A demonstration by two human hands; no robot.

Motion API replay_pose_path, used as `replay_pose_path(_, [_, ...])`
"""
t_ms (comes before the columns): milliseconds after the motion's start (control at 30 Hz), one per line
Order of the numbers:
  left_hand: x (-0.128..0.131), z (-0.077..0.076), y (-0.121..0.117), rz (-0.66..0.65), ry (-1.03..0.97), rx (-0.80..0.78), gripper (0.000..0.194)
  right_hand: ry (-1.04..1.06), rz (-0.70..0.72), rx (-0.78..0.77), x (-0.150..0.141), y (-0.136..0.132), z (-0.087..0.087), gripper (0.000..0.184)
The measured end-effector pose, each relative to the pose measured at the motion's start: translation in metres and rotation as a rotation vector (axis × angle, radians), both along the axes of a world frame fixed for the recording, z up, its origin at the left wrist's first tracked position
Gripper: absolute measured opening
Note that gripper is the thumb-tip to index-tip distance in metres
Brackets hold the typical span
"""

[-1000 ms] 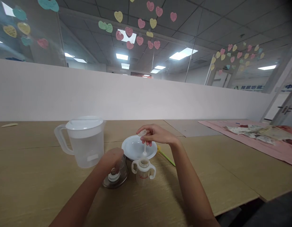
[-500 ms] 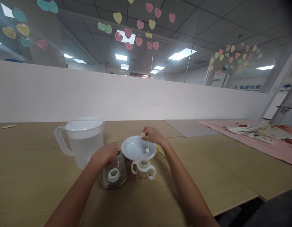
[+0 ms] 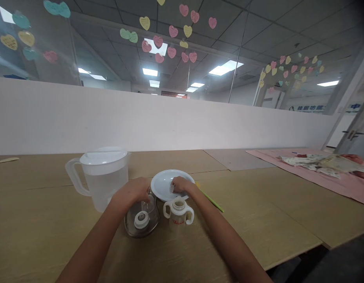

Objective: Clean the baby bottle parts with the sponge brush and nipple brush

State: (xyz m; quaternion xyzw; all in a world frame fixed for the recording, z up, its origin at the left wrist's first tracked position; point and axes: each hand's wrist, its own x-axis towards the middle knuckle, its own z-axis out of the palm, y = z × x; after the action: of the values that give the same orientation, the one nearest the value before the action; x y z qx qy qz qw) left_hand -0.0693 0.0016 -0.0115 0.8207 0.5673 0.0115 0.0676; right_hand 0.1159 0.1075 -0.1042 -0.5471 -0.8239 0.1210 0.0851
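Observation:
A small white baby bottle (image 3: 178, 213) with two side handles stands open-topped on the wooden table (image 3: 273, 220). Behind it lies a white plate (image 3: 162, 181). My right hand (image 3: 180, 184) rests low on the plate, fingers pinched on a small white straw piece that lies across the plate's near edge. My left hand (image 3: 131, 195) curls over the far rim of a clear glass bowl (image 3: 140, 226) that holds a white bottle cap (image 3: 141, 219).
A translucent water pitcher (image 3: 103, 177) with a white lid stands at the left. A green stick (image 3: 210, 199) lies right of the plate. A pink cloth (image 3: 323, 177) with packets covers the far right. A white partition wall runs behind the table.
My right hand lifted the straw piece out of the bottle, carried it back and came down onto the plate. My left hand shifted slightly left along the glass bowl.

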Motion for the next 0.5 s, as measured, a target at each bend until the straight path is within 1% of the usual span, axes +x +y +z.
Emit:
replay_pose_path(33, [0.000, -0.001, 0.002, -0.026, 0.004, 0.053, 0.002, 0.041, 0.025, -0.018, -0.001, 0.000, 0.000, 0.021])
replay_pose_path(100, [0.000, -0.002, 0.005, -0.050, 0.013, 0.137, 0.011, 0.140, 0.054, -0.039, -0.001, 0.002, 0.003, 0.020])
replay_pose_path(167, [0.002, -0.002, 0.010, -0.028, 0.013, 0.184, 0.020, 0.237, 0.054, -0.029, 0.001, 0.002, 0.012, 0.027])
replay_pose_path(200, [0.004, -0.002, 0.012, -0.012, -0.002, 0.202, 0.023, 0.294, 0.052, -0.016, 0.001, 0.001, 0.018, 0.031])
replay_pose_path(267, [0.010, -0.004, 0.017, -0.007, -0.085, 0.228, 0.026, 0.479, 0.048, -0.005, 0.000, -0.003, 0.032, 0.038])
replay_pose_path(367, [0.024, -0.007, 0.024, -0.068, -0.295, 0.259, 0.035, 0.871, 0.040, -0.044, -0.005, -0.019, 0.056, 0.043])
replay_pose_path(400, [0.028, -0.008, 0.025, -0.075, -0.360, 0.278, 0.036, 0.965, 0.036, -0.055, -0.006, -0.026, 0.064, 0.043])
replay_pose_path(467, [0.035, -0.008, 0.027, -0.042, -0.456, 0.337, 0.038, 1.068, 0.057, -0.068, -0.004, -0.042, 0.080, 0.043])
replay_pose_path(500, [0.037, -0.008, 0.027, -0.011, -0.488, 0.366, 0.038, 1.094, 0.092, -0.090, 0.000, -0.049, 0.087, 0.045])
